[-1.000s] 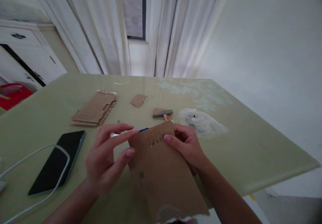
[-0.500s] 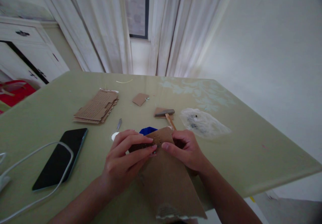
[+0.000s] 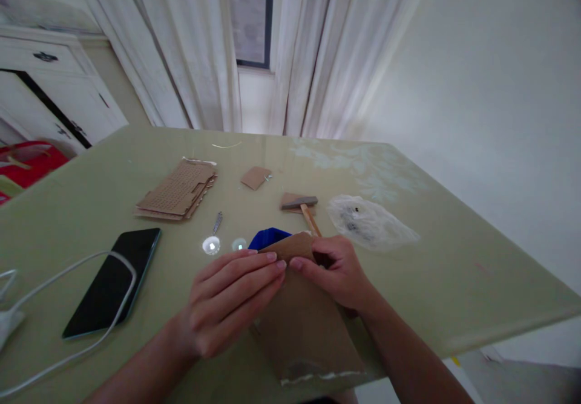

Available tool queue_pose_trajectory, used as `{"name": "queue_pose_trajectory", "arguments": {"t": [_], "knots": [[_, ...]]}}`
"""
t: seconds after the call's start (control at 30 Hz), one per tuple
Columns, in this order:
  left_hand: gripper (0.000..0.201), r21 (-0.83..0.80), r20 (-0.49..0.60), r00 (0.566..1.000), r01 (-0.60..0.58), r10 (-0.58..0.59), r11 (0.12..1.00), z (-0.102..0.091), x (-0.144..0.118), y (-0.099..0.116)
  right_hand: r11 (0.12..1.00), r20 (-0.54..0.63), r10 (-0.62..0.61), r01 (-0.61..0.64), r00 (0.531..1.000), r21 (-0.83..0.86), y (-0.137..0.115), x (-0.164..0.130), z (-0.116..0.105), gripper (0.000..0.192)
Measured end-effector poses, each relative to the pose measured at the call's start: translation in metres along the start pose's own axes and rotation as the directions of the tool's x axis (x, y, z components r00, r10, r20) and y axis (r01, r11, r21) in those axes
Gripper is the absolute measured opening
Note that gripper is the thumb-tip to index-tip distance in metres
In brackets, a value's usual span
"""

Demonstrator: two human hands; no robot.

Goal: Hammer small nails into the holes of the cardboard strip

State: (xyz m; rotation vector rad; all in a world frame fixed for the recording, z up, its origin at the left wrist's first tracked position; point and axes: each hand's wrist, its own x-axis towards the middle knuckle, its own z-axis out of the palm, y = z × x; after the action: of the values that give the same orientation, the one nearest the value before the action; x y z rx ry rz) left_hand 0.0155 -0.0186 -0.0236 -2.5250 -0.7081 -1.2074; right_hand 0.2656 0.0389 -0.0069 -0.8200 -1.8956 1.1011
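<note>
A pale green counter (image 3: 454, 259) is set in front of light curtains (image 3: 195, 47), between which a narrow window (image 3: 249, 17) is exposed. A white cabinet (image 3: 40, 95) is located at the far left.

A brown cardboard sheet (image 3: 304, 325) is held at the near side of the counter, between the two hands, with its torn edge directed toward the person. Its upper right corner is grasped by the right hand (image 3: 342, 274); the thumb is placed on the front face and the other fingers are curled behind. The left hand (image 3: 229, 301) is laid across the upper left part of the sheet with the fingers extended side by side. The thumb is hidden, so whether the left grip is closed cannot be determined. A blue object (image 3: 270, 237) is partly covered by the sheet's upper edge.

Beyond the hands, a hammer (image 3: 306, 206) is rested on a small cardboard piece (image 3: 292, 196). A clear plastic bag (image 3: 376, 225) is positioned to its right. A stack of perforated cardboard (image 3: 179, 192) is placed at the left, beyond a phone (image 3: 102, 298) that is crossed by a white cable (image 3: 135, 278).
</note>
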Motion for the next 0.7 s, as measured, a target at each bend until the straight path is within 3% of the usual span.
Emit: {"name": "queue_pose_trajectory", "arguments": {"t": [0.3, 0.37, 0.4, 0.43, 0.47, 0.5, 0.57, 0.63, 0.7], "knots": [[0.015, -0.197, -0.085, 0.996, 0.017, -0.034, 0.98, -0.006, 0.005, 0.018, 0.997, -0.036, 0.074, -0.073, 0.997, 0.031, 0.002, 0.0, 0.001, 0.049], [0.016, -0.199, -0.117, 0.977, 0.154, -0.18, 0.968, -0.006, 0.007, 0.011, 0.984, -0.071, 0.148, -0.14, 0.987, 0.107, 0.003, -0.001, 0.0, 0.047], [0.016, -0.171, -0.147, 0.94, 0.281, -0.307, 0.944, -0.005, 0.007, 0.003, 0.971, -0.092, 0.19, -0.173, 0.977, 0.164, 0.004, -0.001, -0.001, 0.048], [0.014, -0.137, -0.2, 0.862, 0.446, -0.466, 0.884, -0.005, 0.007, -0.008, 0.952, -0.118, 0.233, -0.201, 0.965, 0.231, 0.004, -0.001, -0.001, 0.048], [0.01, -0.083, -0.298, 0.73, 0.622, -0.615, 0.779, -0.006, 0.005, -0.022, 0.927, -0.141, 0.274, -0.222, 0.951, 0.303, 0.004, -0.001, -0.001, 0.046], [0.012, -0.055, -0.294, 0.608, 0.759, -0.737, 0.648, -0.006, 0.003, -0.038, 0.896, -0.155, 0.314, -0.238, 0.937, 0.375, 0.004, 0.0, -0.001, 0.042], [0.025, -0.048, -0.162, 0.373, 0.922, -0.914, 0.385, -0.01, -0.006, -0.069, 0.83, -0.172, 0.382, -0.255, 0.908, 0.495, 0.002, 0.002, -0.001, 0.035], [0.031, 0.019, -0.051, 0.224, 0.974, -0.973, 0.224, -0.012, -0.017, -0.094, 0.782, -0.178, 0.427, -0.262, 0.887, 0.566, 0.0, 0.005, -0.001, 0.033], [0.036, 0.188, -0.028, 0.162, 0.97, -0.986, 0.154, -0.013, -0.026, -0.108, 0.766, -0.195, 0.446, -0.26, 0.873, 0.588, 0.0, 0.008, -0.003, 0.035]]}}
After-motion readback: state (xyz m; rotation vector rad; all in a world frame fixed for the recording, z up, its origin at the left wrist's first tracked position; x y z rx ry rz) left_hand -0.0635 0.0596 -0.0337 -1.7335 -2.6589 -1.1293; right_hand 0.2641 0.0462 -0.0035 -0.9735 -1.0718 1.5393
